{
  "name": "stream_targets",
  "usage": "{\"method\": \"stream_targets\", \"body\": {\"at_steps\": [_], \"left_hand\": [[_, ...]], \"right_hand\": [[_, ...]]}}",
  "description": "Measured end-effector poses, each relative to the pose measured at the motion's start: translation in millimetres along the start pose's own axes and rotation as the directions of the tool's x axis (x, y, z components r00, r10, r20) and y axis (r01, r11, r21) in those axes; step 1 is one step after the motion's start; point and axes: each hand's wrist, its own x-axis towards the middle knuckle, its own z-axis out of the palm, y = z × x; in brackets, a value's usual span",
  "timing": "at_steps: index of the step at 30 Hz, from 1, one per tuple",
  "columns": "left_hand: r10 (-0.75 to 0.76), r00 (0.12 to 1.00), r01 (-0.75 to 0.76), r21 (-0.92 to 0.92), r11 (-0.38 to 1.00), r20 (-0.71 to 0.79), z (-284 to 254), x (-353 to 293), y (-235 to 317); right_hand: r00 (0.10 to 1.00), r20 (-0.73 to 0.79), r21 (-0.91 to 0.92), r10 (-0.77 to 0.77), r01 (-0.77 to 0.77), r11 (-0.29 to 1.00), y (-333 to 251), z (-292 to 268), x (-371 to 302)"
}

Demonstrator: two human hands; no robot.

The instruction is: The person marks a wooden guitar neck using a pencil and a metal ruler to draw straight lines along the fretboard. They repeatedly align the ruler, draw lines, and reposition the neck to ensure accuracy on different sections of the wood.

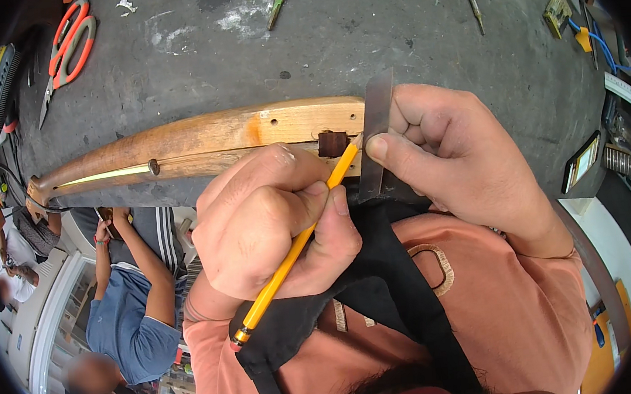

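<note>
A long, curved wooden piece (pixel 207 133) lies across the table, narrowing to the left, with small holes near its squared right end. A dark brown block (pixel 332 144) is set into it, and a pale strip (pixel 106 176) runs along a slot farther left. My left hand (pixel 272 215) is closed around a yellow pencil (pixel 284 266), whose tip meets the wood by the right end. Between thumb and fingers, my right hand (pixel 452 149) pinches a thin flat metal strip (pixel 378 110), standing crosswise against that end. My left hand hides part of the wood's near edge.
Orange-handled scissors (pixel 70 49) lie at the far left of the dark table (pixel 391 28). Two thin sticks (pixel 280 3) rest at the back. Blue cable (pixel 600 45) and a phone (pixel 582 161) are at the right. Another person (pixel 135 307) sits at the lower left.
</note>
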Motion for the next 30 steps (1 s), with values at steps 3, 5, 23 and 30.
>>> {"method": "stream_targets", "body": {"at_steps": [3, 5, 23, 30], "left_hand": [[-0.009, 1.0, 0.01, -0.007, 1.0, 0.017, -2.7, -0.2, 1.8], [-0.02, 1.0, 0.02, 0.002, 1.0, 0.012, -2.2, 0.2, 3.0], [0.022, 1.0, -0.021, -0.047, 0.999, 0.02, -3.0, -2.0, -1.1], [0.028, 0.998, -0.022, -0.088, 0.996, 0.063, -7.3, -1.8, -2.1]], "right_hand": [[1.0, -0.002, -0.01, -0.001, 0.001, 1.0, 1.0, 0.9, 0.1], [1.0, -0.012, -0.011, -0.008, 0.008, 1.0, 1.3, 0.9, -0.1], [0.999, -0.039, -0.014, -0.012, 0.012, 1.0, -4.2, 3.1, -1.1], [0.999, -0.042, 0.041, -0.013, 0.015, 0.999, -0.7, 5.1, -0.5]]}}
